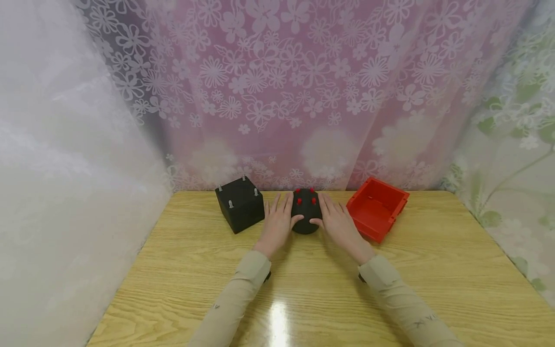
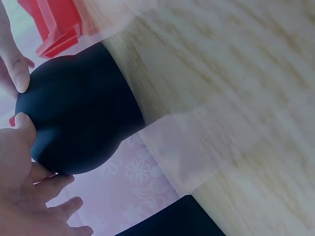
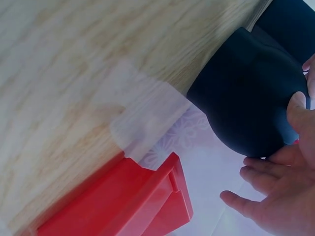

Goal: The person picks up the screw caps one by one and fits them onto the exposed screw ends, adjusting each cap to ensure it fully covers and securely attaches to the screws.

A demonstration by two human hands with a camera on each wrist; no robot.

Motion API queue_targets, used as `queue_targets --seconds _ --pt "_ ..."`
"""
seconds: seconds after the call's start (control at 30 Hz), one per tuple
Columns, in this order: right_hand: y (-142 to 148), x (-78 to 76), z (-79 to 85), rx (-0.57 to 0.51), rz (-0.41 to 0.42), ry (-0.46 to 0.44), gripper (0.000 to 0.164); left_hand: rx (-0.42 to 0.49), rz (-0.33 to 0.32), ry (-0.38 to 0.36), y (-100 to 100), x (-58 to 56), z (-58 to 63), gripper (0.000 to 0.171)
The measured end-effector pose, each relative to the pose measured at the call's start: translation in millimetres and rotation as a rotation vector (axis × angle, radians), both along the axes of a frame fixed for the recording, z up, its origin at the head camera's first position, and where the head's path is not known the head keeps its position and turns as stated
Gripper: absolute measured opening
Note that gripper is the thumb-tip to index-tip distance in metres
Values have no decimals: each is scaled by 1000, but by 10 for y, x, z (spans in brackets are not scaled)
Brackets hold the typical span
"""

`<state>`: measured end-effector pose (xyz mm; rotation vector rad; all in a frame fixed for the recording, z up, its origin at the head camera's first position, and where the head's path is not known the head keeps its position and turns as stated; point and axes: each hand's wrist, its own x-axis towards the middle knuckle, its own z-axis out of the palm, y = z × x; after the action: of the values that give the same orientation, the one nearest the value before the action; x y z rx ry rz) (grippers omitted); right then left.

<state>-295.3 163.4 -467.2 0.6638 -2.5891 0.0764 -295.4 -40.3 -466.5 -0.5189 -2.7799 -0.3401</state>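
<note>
Rounded black object (image 1: 306, 219) at the far part of the table, midway between a black box and a red bin, its four red pegs (image 1: 299, 201) uppermost. Left hand (image 1: 276, 224) and right hand (image 1: 341, 224) bracket it: fingers nearly straight along its flanks, thumb tips on the near side; it is held between the two, neither wrapped round it alone. Whether the table bears its weight, I cannot tell. Judgement: even, opposed pressure from both palms should suit this smooth curve; uneven pushing could roll or tilt it. Thumbs best low, off the pegs. Clearance is slim: black box (image 1: 248, 212), four pale pegs on top, sits just beside the left fingertips; red bin (image 1: 376, 210), open side up, lies near the right hand. Small, square movements advised. Wood-grain table (image 1: 321, 289) below; flowered pink curtain (image 1: 282, 96) behind.
</note>
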Motion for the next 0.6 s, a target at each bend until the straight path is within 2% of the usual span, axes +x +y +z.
queue_targets --seconds 0.23,0.6 --pt "2 -34 -3 6 -7 -26 86 -1 8 -30 -1 -41 2 78" --pt "2 -59 8 -8 -8 -30 86 7 5 -12 7 -65 6 78"
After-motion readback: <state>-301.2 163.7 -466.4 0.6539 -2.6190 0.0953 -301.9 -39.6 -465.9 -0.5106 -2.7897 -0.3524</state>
